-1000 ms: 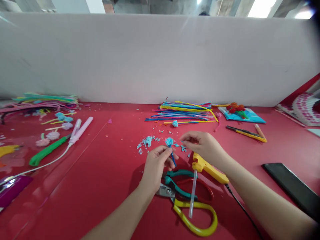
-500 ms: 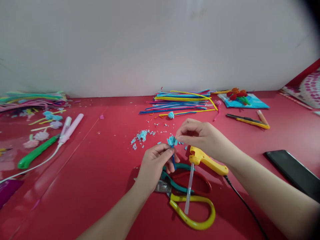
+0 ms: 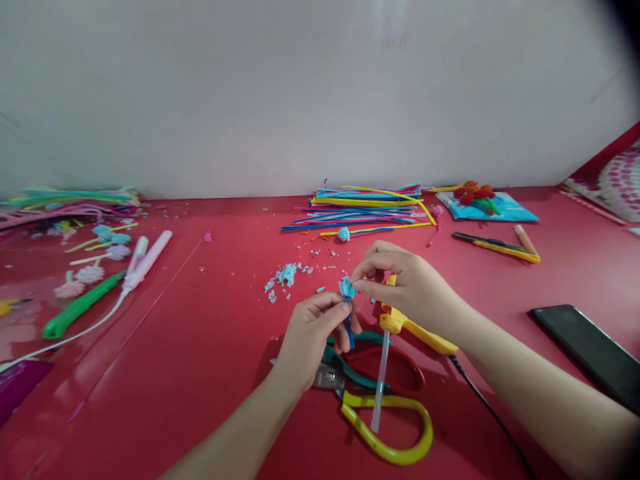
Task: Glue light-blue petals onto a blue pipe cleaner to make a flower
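Between thumb and fingers, my left hand (image 3: 320,327) grips the dark blue stem of a small pipe-cleaner flower (image 3: 346,288) with light blue petals. My right hand (image 3: 405,277) has its thumb and forefinger pinched at the right edge of the petals; whether a separate petal piece is between them I cannot make out. Light blue fuzzy clippings (image 3: 286,275) lie behind my left hand. Below the hands are yellow-handled scissors (image 3: 425,427), a second pair with teal and red handles (image 3: 417,370), and a yellow glue gun (image 3: 425,333) with a clear glue stick.
Bundled pipe cleaners (image 3: 365,201) lie along the wall, near a blue fuzzy ball (image 3: 343,234). To the right are a utility knife (image 3: 500,247), a blue packet (image 3: 515,209) and a black phone (image 3: 585,350). A pink hot tool (image 3: 150,260) and green-handled tool (image 3: 83,307) lie left.
The view has shifted slightly. Both hands keep their hold at the flower, and its petals look more upright and gathered than before.
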`<state>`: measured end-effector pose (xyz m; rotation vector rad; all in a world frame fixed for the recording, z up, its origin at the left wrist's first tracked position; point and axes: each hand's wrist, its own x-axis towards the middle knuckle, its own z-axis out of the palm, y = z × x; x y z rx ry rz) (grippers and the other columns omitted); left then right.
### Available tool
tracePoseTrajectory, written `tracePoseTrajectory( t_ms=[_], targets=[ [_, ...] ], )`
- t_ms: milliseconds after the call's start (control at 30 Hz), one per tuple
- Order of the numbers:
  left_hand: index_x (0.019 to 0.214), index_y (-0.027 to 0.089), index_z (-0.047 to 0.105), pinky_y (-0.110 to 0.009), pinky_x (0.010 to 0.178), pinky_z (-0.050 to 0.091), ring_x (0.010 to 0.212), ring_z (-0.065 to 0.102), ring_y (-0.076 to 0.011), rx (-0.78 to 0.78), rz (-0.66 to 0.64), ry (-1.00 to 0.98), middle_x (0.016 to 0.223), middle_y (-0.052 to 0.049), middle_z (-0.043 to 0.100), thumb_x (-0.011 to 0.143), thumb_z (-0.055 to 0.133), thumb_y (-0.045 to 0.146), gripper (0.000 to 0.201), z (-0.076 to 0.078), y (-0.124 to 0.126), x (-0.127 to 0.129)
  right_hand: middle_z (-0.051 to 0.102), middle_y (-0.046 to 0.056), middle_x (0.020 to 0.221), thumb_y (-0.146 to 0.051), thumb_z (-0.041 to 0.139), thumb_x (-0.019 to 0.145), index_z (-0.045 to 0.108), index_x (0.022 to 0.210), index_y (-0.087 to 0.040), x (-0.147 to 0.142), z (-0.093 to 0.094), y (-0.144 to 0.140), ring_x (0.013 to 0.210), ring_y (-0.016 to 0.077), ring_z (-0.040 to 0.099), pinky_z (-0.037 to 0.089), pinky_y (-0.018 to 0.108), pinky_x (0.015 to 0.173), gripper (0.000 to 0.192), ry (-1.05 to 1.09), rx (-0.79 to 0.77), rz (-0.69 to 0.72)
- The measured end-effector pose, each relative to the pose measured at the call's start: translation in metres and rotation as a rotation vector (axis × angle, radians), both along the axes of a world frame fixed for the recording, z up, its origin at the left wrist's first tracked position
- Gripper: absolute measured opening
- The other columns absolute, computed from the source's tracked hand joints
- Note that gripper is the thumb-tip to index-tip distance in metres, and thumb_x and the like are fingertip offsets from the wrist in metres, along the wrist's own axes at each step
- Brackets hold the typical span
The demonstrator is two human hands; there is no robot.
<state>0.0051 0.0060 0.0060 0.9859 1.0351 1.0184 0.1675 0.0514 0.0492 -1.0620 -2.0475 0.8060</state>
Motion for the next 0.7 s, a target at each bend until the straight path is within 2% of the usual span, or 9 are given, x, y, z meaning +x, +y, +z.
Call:
tracePoseTrajectory(
  t_ms=[500, 700],
  targets=[
    [0.063, 0.016, 0.058, -0.018, 0.037, 0.031, 0.037, 0.046, -0.0053, -0.006, 0.007, -0.023, 0.056, 0.0, 0.062, 0.078, 0.056, 0.027, 0.019, 0.0009, 0.0, 0.0005, 0.053, 0.001, 0.078, -0.016, 0.054, 0.082, 0.06, 0.076, -0.017, -0.0022, 0.0008, -0.0036, 0.071, 0.0115, 0.05, 0.043, 0.024, 0.064, 0.008, -0.143, 0.262, 0.011],
    [0.064, 0.016, 0.059, -0.018, 0.04, 0.036, 0.04, 0.047, -0.0063, 0.043, 0.025, 0.001, 0.059, -0.001, 0.062, 0.079, 0.057, 0.028, 0.02, 0.0015, 0.0003, -0.0002, 0.054, 0.001, 0.078, -0.015, 0.053, 0.082, 0.06, 0.08, -0.018, 0.0026, 0.0078, -0.006, 0.07, 0.0112, 0.051, 0.043, 0.024, 0.064, 0.008, -0.071, 0.293, -0.007]
  ],
)
